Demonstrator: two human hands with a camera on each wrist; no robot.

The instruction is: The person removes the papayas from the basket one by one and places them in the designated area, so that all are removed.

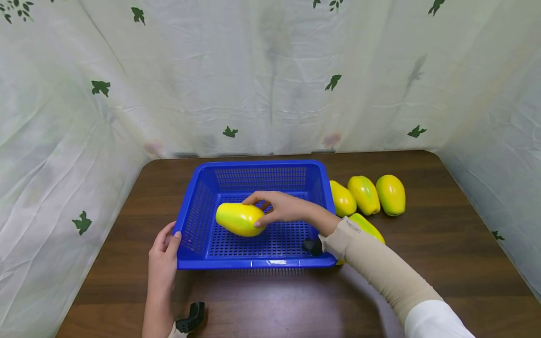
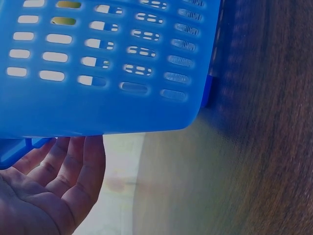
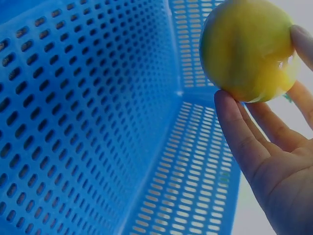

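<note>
A yellow papaya (image 1: pixel 240 219) is held over the floor of the blue plastic basket (image 1: pixel 270 264). My right hand (image 1: pixel 282 207) grips its right end between thumb and fingers. In the right wrist view the rounded end of the papaya (image 3: pixel 249 49) sits in the fingertips, apart from the basket's slotted walls (image 3: pixel 88 122). My left hand (image 1: pixel 164 253) holds the basket's left rim, with the thumb on top. From the left wrist, the fingers of the left hand (image 2: pixel 63 181) curl up under the rim, beside the basket's wall (image 2: pixel 107 107).
Right of the basket, several more papayas lie on the brown wooden table (image 1: pixel 444 244): one against the basket (image 1: pixel 343 199), two farther right (image 1: pixel 364 195), and another papaya (image 1: pixel 367 227) partly under my right forearm. A pale curtain (image 1: pixel 270 84) hangs behind the table and at its sides.
</note>
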